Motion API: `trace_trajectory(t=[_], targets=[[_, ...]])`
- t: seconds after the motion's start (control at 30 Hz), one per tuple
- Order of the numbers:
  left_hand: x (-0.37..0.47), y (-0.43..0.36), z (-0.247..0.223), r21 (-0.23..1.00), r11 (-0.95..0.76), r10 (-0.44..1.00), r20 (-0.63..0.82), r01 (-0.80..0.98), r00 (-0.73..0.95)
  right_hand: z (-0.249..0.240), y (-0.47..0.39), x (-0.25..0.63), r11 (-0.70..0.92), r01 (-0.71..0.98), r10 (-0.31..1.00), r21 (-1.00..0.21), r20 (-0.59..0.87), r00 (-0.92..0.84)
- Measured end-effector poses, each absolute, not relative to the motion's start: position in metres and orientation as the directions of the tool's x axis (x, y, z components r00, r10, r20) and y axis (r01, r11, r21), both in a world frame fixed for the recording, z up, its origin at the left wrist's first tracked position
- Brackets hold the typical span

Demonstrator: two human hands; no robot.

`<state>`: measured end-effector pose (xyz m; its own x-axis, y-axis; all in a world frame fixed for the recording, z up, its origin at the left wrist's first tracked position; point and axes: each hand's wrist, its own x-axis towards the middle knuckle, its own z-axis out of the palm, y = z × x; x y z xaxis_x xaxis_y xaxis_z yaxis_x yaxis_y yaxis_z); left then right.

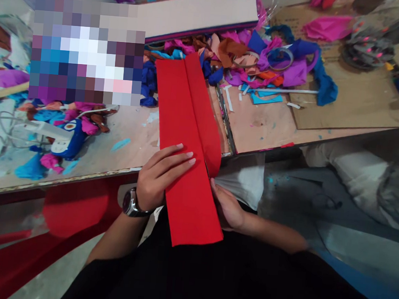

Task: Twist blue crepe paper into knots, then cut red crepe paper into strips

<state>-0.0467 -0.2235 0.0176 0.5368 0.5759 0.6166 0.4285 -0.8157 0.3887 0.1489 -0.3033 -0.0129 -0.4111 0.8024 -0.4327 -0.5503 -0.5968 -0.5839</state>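
Observation:
A long folded length of red crepe paper (180, 111) runs from the worktable out over its front edge to my lap. One lengthwise flap stands partly raised along its right side. My left hand (158, 174), with a watch on the wrist, grips the paper's left edge; its fingers lie across the top and its thumb is hidden. At the right edge, my right hand (229, 205) holds the paper near the end of the flap, thumb up against the edge. The other fingers of that hand are mostly out of sight below the paper.
Crumpled coloured paper scraps (224, 50) and tape rolls (280, 59) lie behind the red paper, near a long pale box (199, 13). A blue power strip (69, 139) with cables is at left. Cardboard (355, 106) covers the table's right side. A pixelated patch hides part of the left.

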Motion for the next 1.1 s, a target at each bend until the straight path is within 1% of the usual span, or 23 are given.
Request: trace_trajectory(t=[0.13,0.27,0.4,0.57,0.73,0.93,1.1], targets=[[-0.049,-0.226,0.012,0.399,-0.814,0.580,0.593,0.422,0.558,-0.006,-0.299,0.151,-0.579,-0.634,0.812,-0.513,-0.431,-0.393],[-0.051,-0.230,0.006,0.390,-0.824,0.566,0.582,0.410,0.584,-0.004,-0.296,0.152,-0.560,-0.662,0.821,-0.498,-0.442,-0.362],[-0.053,-0.232,0.001,0.390,-0.815,0.578,0.575,0.428,0.578,-0.010,-0.298,0.150,-0.580,-0.635,0.803,-0.511,-0.489,-0.340],[-0.053,-0.233,-0.001,0.387,-0.823,0.568,0.569,0.416,0.595,-0.011,-0.296,0.150,-0.554,-0.635,0.824,-0.539,-0.464,-0.325],[-0.052,-0.234,-0.003,0.384,-0.824,0.566,0.572,0.416,0.594,-0.006,-0.291,0.151,-0.547,-0.614,0.829,-0.569,-0.473,-0.300],[-0.052,-0.233,-0.006,0.379,-0.827,0.562,0.572,0.415,0.598,-0.008,-0.288,0.151,-0.533,-0.624,0.838,-0.572,-0.459,-0.295],[-0.051,-0.234,-0.009,0.391,-0.820,0.572,0.579,0.418,0.581,-0.011,-0.289,0.149,-0.537,-0.647,0.830,-0.541,-0.475,-0.291]])
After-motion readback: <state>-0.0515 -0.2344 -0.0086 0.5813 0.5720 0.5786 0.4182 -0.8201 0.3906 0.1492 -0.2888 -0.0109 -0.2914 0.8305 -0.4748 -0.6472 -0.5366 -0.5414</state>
